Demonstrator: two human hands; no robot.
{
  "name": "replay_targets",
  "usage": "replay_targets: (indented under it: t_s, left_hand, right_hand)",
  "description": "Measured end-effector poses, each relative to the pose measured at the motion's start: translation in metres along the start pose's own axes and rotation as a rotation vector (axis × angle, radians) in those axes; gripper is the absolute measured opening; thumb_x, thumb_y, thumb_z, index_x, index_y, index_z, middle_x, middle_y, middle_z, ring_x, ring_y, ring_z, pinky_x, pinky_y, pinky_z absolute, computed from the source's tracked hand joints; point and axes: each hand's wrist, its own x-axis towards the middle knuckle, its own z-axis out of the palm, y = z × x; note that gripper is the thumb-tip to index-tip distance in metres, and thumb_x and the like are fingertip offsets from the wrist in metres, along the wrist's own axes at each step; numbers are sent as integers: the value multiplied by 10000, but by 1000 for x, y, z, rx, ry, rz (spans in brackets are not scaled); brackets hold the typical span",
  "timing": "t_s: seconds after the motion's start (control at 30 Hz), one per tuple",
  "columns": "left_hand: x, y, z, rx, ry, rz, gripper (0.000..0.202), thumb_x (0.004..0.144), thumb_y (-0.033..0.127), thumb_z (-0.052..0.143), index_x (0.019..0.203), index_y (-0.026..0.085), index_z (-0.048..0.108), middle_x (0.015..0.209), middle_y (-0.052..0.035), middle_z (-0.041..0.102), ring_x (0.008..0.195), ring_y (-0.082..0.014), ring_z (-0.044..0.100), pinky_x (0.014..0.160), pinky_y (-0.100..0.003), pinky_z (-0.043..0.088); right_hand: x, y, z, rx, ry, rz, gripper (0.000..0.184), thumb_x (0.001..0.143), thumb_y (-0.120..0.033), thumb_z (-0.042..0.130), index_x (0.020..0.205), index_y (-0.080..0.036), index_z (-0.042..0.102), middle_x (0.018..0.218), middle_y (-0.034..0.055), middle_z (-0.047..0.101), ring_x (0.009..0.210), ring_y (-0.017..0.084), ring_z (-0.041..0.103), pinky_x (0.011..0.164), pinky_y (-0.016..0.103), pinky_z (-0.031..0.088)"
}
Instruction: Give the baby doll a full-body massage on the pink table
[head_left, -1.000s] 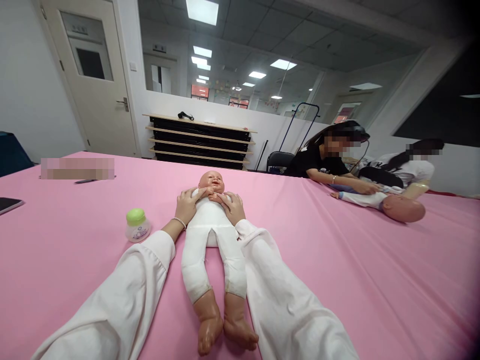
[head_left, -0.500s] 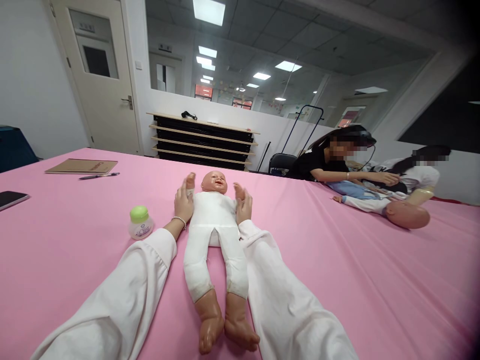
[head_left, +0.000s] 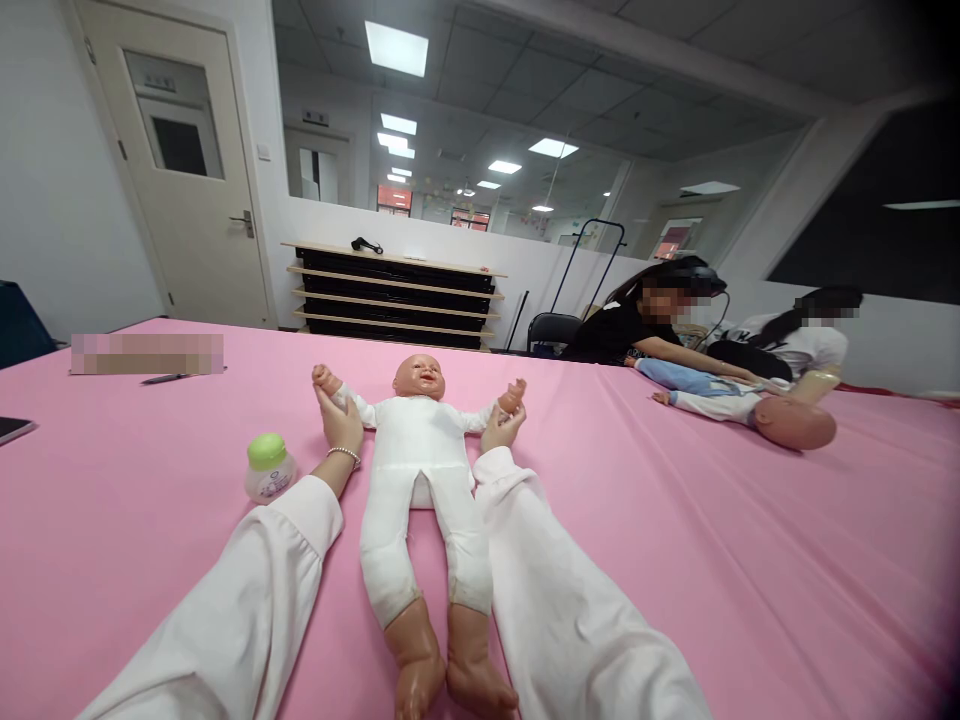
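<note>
Two hands on a baby doll (head_left: 416, 450), flat on its back on a pink table (head_left: 675, 560), arms spread wide: left hand (head_left: 339, 420) and right hand (head_left: 504, 428), fingers curled closed round the doll's forearms. Just beside the left wrist, a green-capped bottle (head_left: 268, 468), easily tipped by any sideways sweep of that arm. Smooth vinyl doll hands, liable to slip from a loose grip.

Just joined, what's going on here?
A person's left hand and right hand each hold a wrist of a white-suited baby doll, which lies face up on a pink tablecloth with its arms spread. A green-capped bottle stands to its left. Farther along, a co-worker reaches over another doll.
</note>
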Motion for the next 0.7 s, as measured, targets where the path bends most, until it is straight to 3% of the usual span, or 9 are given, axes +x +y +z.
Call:
replay_targets:
  t_s: [0.13, 0.33, 0.5, 0.7]
  left_hand:
    - [-10, 12, 2, 194, -173, 198, 668, 825, 274, 413, 1439, 221, 155, 1358, -95, 389, 1242, -226, 402, 1039, -396, 372]
    - [-17, 13, 7, 455, -376, 510, 553, 800, 169, 403, 1341, 283, 397, 1251, -51, 484, 1135, -197, 431, 990, -379, 374]
    - [-20, 13, 6, 642, -462, 590, 560, 800, 115, 357, 1281, 386, 450, 1293, -11, 452, 1124, -224, 397, 933, -411, 373]
    - [-20, 12, 7, 676, -472, 640, 516, 828, 146, 352, 1271, 386, 464, 1301, -38, 442, 1116, -231, 396, 913, -410, 378]
  right_hand:
    - [-10, 1, 9, 84, -32, 4, 458, 834, -255, 430, 1266, -109, 393, 1226, 148, 457, 1131, 162, 474, 951, 337, 437]
    - [-15, 5, 17, -72, -377, -287, 397, 836, -202, 401, 1211, -211, 531, 1252, 93, 429, 1187, 171, 421, 1041, 373, 376]
    - [-12, 4, 18, -243, -500, -392, 379, 858, -225, 406, 1198, -283, 560, 1247, 75, 449, 1191, 201, 395, 1031, 410, 352]
    - [-13, -2, 17, -264, -542, -433, 386, 855, -238, 404, 1207, -289, 554, 1198, 74, 477, 1141, 197, 419, 1023, 401, 357]
